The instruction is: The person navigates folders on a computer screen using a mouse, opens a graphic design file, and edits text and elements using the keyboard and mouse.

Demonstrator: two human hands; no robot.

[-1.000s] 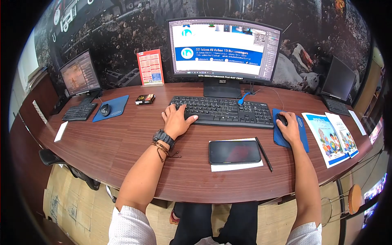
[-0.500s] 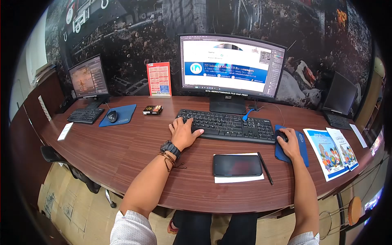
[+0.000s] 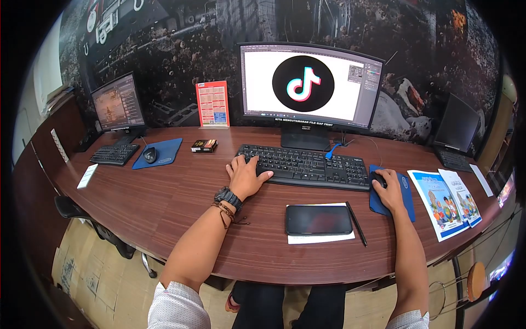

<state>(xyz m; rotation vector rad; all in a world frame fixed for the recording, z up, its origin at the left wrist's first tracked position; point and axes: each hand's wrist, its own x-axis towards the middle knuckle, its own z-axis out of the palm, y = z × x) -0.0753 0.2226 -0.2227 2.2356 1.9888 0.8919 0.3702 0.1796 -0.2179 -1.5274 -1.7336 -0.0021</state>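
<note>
Left hand [image 3: 246,176]: fingers spread on keyboard's [image 3: 307,169] left end | right hand [image 3: 388,189]: curled over mouse [image 3: 378,180] (partly hidden), right of keyboard | phone [image 3: 318,220]: in front of keyboard | monitor [image 3: 303,85]: behind keyboard, showing round black logo

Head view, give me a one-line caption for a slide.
Left hand on the keyboard, right hand on the mouse, before a round music-note logo onscreen.
</note>
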